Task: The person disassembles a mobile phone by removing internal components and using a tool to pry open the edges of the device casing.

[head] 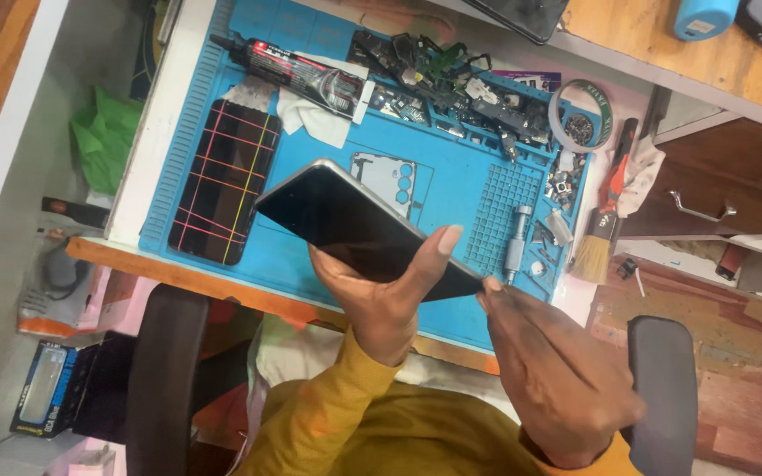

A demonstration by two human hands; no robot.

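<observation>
Both hands are raised above a blue work mat (310, 256), and one dark phone (359, 227) is held between them. The left hand (381, 295) is curled under the phone from below, with the thumb pressed up against its near long edge, so the phone is gripped firmly. The right hand (549, 370) is seen from the back; its fingertips are closed in a pinch at the phone's lower right corner, though whether a small tool is held there cannot be told.

The phone's long axis runs from that corner by the right hand up and away to the left, past the left hand, with the far end tilted toward the mat. Its middle sits directly on the left hand, which is therefore the nearer and bearing hand; the right hand meets only the tip.

Beyond the left hand, flat on the mat, a second phone (227, 181) is laid (its black screen is crossed with coloured lines). One thin metal plate (385, 176) lies just behind the held phone. One black glue tube (297, 70) rests farther off on a white cloth (315, 119). Beyond the right hand, one roll of tape (579, 115), one brush (597, 238) and one small metal screwdriver (515, 242) are seen, beside a heap of small loose parts (460, 88) too tangled to be counted.
</observation>
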